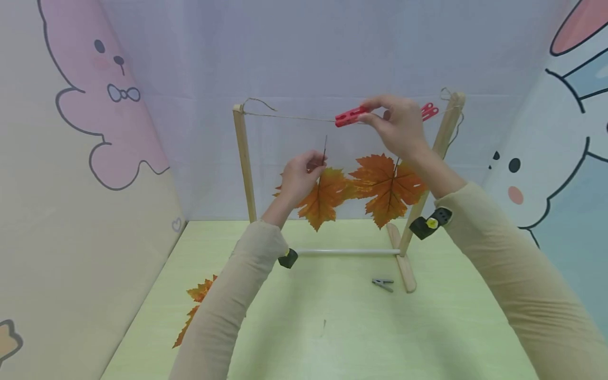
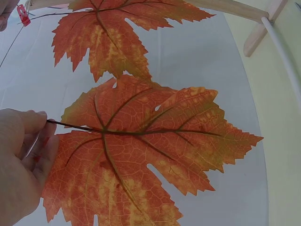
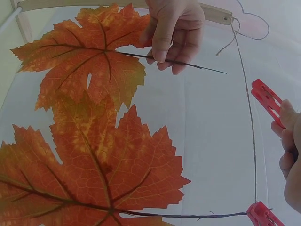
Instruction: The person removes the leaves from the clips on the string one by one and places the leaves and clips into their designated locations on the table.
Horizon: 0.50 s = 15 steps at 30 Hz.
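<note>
My left hand (image 1: 300, 177) pinches the dark stem of an orange artificial maple leaf (image 2: 141, 150), the stem's tip pointing up below the string. In my right hand (image 1: 396, 124) a red clothespin (image 1: 349, 116) is pinched between thumb and fingers, close by the string (image 1: 290, 116). Another maple leaf (image 1: 390, 187) hangs at the right, its stem clipped to the string by a second red clothespin (image 3: 263, 215). In the right wrist view, the held clothespin lies beside the string, and the two leaves overlap at their edges.
The string spans two wooden posts (image 1: 244, 163) joined low down by a white rod (image 1: 349, 252). A grey clothespin (image 1: 382, 284) lies on the table (image 1: 351, 338) near the right foot (image 1: 406, 272). More orange leaves (image 1: 199, 295) lie at the left, partly behind my left sleeve.
</note>
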{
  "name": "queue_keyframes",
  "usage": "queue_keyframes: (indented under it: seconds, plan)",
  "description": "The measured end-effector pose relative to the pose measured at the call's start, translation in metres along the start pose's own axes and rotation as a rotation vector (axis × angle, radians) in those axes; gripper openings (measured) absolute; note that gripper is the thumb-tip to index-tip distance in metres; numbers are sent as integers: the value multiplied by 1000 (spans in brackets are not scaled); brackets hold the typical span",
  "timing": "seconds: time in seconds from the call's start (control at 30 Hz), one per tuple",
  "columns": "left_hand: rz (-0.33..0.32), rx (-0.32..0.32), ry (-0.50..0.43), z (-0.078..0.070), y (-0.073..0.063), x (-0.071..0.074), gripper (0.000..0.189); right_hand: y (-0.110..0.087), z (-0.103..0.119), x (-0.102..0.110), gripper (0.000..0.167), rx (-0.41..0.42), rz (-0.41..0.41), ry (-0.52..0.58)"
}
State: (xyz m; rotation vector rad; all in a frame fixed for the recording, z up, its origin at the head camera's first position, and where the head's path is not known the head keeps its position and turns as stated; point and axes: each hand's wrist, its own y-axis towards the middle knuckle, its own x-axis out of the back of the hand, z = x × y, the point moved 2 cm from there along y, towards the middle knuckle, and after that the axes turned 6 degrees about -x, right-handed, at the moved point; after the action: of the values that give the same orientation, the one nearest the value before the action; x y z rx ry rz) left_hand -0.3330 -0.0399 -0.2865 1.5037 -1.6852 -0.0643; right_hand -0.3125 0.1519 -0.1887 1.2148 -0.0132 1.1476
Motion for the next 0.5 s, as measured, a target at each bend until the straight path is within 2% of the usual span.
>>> queue_keyframes:
  seconds: [0.27,0.5]
  plan:
    - [16,7,19,3,-3,4,16,-6,-1,4,28,-11,41,59]
    - [29,12,34,7,-5,5,15,-12,-4,8,30,-32,89,152]
